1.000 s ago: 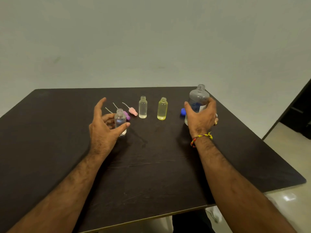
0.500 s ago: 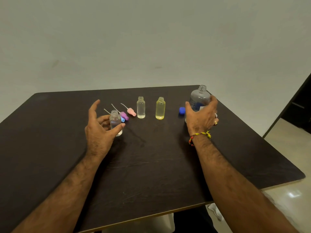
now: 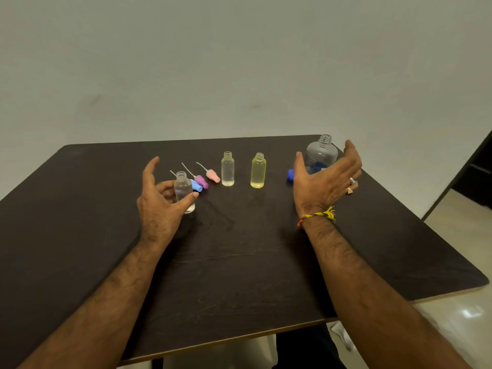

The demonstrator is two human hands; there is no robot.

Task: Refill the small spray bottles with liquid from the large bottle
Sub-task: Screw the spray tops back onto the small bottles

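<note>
Since a moment ago, the right hand (image 3: 326, 182) has let go of the large bottle (image 3: 320, 155) on the table (image 3: 239, 262), fingers wide. Left hand (image 3: 159, 206) cups a small bottle (image 3: 183, 190), fingers open, thumb touching; two more (image 3: 228, 169) (image 3: 258, 170) stand between.

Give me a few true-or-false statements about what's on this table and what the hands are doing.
1. The large bottle has its cap on. False: its neck is open, and a blue cap lies on the table beside it.
2. Three small bottles stand upright. True: one clear bottle by the left hand, another clear bottle and a yellow bottle.
3. The spray tops are screwed onto the small bottles. False: the blue, purple and pink spray tops lie loose on the table.
4. The right hand is open around the large bottle. True.
</note>
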